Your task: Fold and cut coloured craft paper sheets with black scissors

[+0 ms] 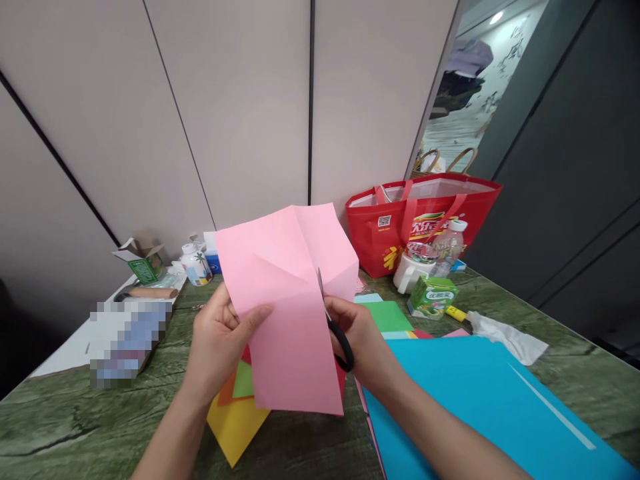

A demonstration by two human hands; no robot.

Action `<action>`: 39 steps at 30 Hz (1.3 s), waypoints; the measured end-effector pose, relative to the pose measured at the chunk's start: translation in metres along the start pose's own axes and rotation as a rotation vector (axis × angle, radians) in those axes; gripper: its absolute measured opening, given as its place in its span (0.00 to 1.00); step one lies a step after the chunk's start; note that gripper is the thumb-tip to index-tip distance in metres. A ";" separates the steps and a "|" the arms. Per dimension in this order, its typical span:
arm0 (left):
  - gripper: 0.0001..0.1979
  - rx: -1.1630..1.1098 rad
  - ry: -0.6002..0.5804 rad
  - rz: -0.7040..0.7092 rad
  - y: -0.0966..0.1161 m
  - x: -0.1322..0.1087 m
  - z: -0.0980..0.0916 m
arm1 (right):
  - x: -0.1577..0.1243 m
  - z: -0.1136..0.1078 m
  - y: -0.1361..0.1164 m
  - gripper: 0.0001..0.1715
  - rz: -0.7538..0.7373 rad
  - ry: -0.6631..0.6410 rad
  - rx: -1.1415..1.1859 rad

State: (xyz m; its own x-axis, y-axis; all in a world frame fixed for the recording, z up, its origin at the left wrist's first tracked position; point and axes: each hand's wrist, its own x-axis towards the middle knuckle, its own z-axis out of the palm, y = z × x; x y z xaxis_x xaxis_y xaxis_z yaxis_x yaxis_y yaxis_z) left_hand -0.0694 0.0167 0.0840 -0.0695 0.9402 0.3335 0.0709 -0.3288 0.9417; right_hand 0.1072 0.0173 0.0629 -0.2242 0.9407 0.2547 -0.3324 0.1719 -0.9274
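Note:
A creased sheet of pink paper point(295, 333) is held up above the table. My left hand point(220, 333) grips its left edge, thumb on the near face and fingers behind. My right hand point(357, 327) is closed on black-handled scissors point(345, 353). Their blades stand at the cut running up the sheet, with the part right of the blades bent away. Beneath the sheet lie colored papers, among them a yellow piece point(237, 427) and a green one point(243, 381). The sheet hides part of this pile.
Large blue sheets point(450, 387) lie at the right. Behind them stand a green drink carton point(433, 298), a white mug point(410, 275), a plastic bottle point(450, 247) and a red bag point(373, 233). A white bottle point(196, 265) and a green box point(145, 267) stand at the back left.

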 end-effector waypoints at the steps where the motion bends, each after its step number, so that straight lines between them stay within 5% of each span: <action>1: 0.22 -0.011 0.002 -0.007 -0.001 0.000 0.000 | 0.000 0.000 0.000 0.13 0.000 0.002 0.001; 39: 0.23 -0.010 0.002 -0.018 -0.004 0.001 -0.001 | 0.000 0.001 -0.005 0.13 0.008 0.035 0.001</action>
State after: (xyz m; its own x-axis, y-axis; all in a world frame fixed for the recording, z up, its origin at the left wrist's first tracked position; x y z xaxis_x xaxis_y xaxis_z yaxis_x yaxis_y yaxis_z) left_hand -0.0707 0.0184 0.0809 -0.0728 0.9457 0.3167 0.0594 -0.3129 0.9479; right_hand 0.1080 0.0159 0.0676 -0.1947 0.9518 0.2370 -0.3311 0.1637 -0.9293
